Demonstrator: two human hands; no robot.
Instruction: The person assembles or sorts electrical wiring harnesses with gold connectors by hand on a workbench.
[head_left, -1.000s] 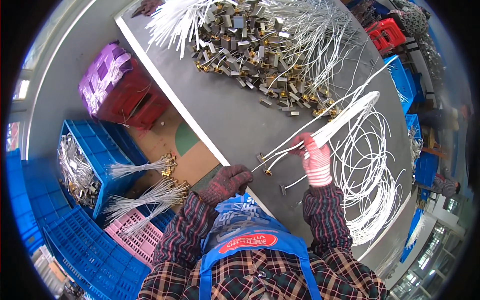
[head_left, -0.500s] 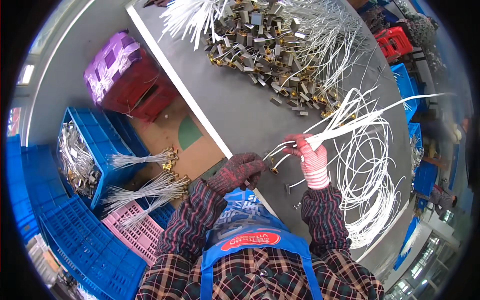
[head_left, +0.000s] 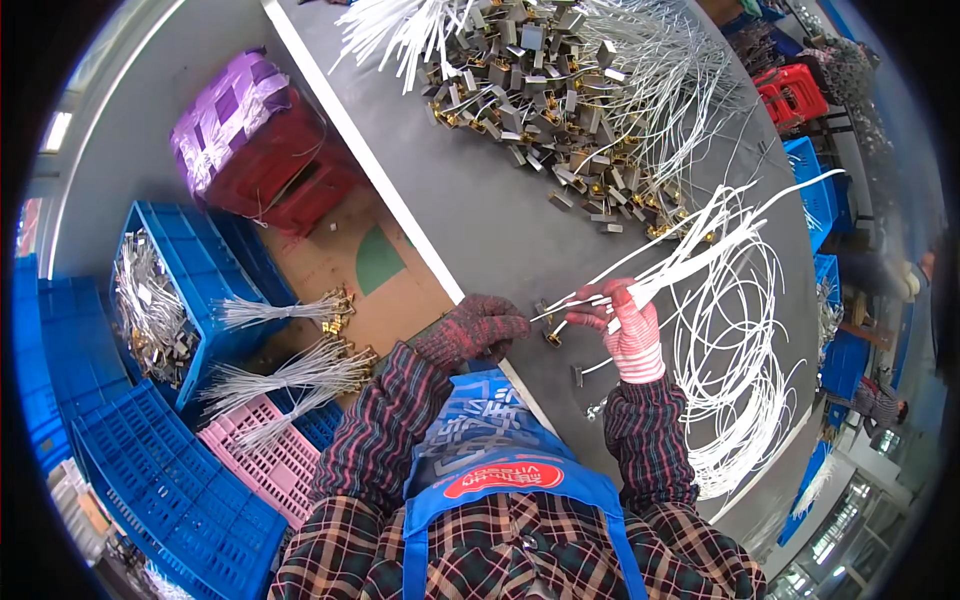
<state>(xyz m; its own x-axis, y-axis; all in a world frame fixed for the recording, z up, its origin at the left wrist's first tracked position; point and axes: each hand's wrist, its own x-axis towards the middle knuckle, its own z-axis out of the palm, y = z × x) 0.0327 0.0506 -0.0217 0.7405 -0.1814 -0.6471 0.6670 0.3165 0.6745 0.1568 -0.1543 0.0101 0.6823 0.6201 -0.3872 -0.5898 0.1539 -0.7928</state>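
My left hand (head_left: 472,331), in a dark red and grey knit glove, is closed by the table's near edge, its fingertips pinched at the end of a thin white wire (head_left: 548,315). Just to its right, my right hand (head_left: 630,330) in a red-and-white glove grips a bundle of white wires (head_left: 700,256) between thumb and fingers. Their long tails fan out to the far right. Between the hands, a small brass-and-dark part (head_left: 552,338) sits at a wire's end. A small dark block (head_left: 576,375) on another wire lies below the right hand.
A heap of grey blocks with brass fittings (head_left: 540,90) and white leads covers the table's far side. Loops of white wire (head_left: 735,400) lie right of my right hand. Left of the table stand a blue crate (head_left: 215,290), a pink crate (head_left: 265,460) and a red stool (head_left: 300,185).
The wires in my right hand have spread apart, and their far ends have drawn in to the left. My left hand stays pinched in nearly the same place. The whole view has shifted slightly.
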